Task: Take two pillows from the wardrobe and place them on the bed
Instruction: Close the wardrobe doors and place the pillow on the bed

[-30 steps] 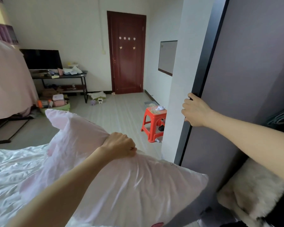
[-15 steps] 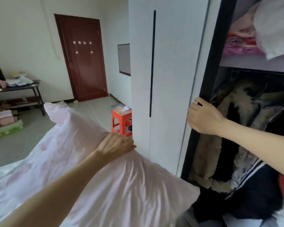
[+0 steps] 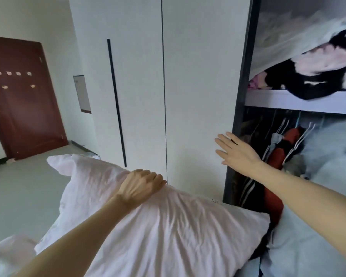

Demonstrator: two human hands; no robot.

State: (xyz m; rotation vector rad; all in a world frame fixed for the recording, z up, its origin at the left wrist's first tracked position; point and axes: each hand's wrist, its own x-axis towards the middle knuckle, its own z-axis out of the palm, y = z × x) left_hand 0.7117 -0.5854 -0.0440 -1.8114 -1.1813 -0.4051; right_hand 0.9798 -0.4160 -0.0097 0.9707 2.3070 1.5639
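My left hand (image 3: 143, 185) keeps a curled grip on the upper edge of the pink pillow (image 3: 168, 232), held low in front of me just beside the wardrobe (image 3: 198, 96), which frees my right hand (image 3: 238, 152), fingers spread flat, for its dark door edge (image 3: 239, 116). The bed is nearly out of frame, and the bundles on the wardrobe shelf (image 3: 300, 102) are too blurred for me to identify a second pillow.

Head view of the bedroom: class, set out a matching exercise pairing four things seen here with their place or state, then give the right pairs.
Things:
1. pale pink crumpled pillow
2. right hand
3. dark red wooden door
4. red hanging garment

Places or states:
A. far left, shut
B. inside the open wardrobe, below the shelf
C. gripped at its top edge by the left hand
D. fingers spread flat at the wardrobe door's edge

Pairs: 1-C, 2-D, 3-A, 4-B
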